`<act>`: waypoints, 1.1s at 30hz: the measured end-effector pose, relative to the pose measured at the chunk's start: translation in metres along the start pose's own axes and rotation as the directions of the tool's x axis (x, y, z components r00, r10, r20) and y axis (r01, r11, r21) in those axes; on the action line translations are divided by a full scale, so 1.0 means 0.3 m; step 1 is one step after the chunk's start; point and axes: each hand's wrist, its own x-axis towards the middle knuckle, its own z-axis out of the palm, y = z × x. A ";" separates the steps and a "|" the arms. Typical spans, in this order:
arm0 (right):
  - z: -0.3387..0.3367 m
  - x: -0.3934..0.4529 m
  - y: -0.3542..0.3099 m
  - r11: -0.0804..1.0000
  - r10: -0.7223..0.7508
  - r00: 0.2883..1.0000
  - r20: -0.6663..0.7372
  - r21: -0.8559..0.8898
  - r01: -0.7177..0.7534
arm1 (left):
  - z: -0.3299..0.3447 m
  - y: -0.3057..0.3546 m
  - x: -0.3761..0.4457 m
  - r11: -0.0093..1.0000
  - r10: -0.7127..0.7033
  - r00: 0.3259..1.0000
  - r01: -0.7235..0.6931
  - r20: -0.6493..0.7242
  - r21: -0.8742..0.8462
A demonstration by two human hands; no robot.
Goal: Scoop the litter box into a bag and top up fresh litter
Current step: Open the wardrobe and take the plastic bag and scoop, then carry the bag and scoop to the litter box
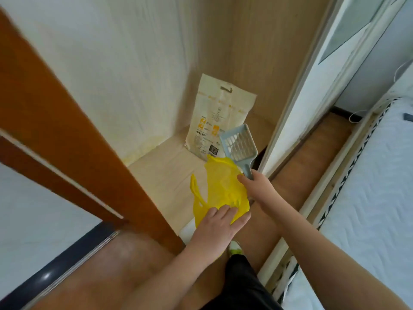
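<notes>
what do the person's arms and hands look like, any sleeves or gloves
Both arms are bare from the frame edge to the wrist, with no sleeve in view. The left hand and right hand wear no gloves. No watch, ring or band shows on either.

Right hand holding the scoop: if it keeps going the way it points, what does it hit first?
Likely the litter bag standing in the corner: the right hand aims the scoop up and away toward it. The gap between them is unclear.

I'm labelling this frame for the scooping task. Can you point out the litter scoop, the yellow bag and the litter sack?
litter scoop (pixel 238 144): head view, on the slotted blue blade.
yellow bag (pixel 223 186): head view, on the crumpled middle.
litter sack (pixel 214 113): head view, on the printed front panel.
</notes>
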 end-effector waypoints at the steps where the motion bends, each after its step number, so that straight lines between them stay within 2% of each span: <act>1: 0.003 -0.055 0.011 0.999 0.009 1.000 -0.011 0.044 -0.009 | -0.011 0.024 -0.051 1.000 -0.006 1.000 0.006 0.020 -0.015; 6: -0.004 -0.309 0.060 0.991 -0.004 0.996 -0.089 0.134 0.016 | -0.058 0.102 -0.248 0.998 0.038 0.999 -0.037 0.027 -0.048; 10: -0.034 -0.438 0.109 0.982 0.029 0.989 -0.145 0.191 0.000 | -0.083 0.143 -0.323 0.999 0.005 1.000 -0.006 -0.017 -0.037; 14: -0.071 -0.507 0.169 0.973 0.066 0.974 -0.215 0.231 -0.015 | -0.106 0.168 -0.350 0.993 -0.052 0.995 0.060 0.080 -0.101; 17: -0.083 -0.546 0.217 0.964 0.115 0.966 -0.231 0.261 -0.052 | -0.102 0.177 -0.363 0.989 -0.117 0.981 0.129 0.153 -0.071; 22: -0.063 -0.635 0.281 0.929 0.183 0.954 -0.238 0.359 -0.088 | -0.093 0.171 -0.411 0.987 -0.145 0.955 0.157 0.258 -0.027; 26: -0.063 -0.742 0.330 0.924 0.208 0.947 -0.246 0.366 -0.108 | -0.090 0.186 -0.436 0.989 -0.144 0.935 0.144 0.324 0.025; 30: -0.129 -0.857 0.394 0.914 0.263 0.911 -0.319 0.385 -0.129 | -0.076 0.240 -0.443 0.988 -0.152 0.904 0.140 0.400 0.059; 33: -0.190 -0.971 0.454 0.907 0.292 0.875 -0.386 0.402 -0.125 | -0.092 0.318 -0.445 0.994 -0.107 0.915 0.093 0.388 0.055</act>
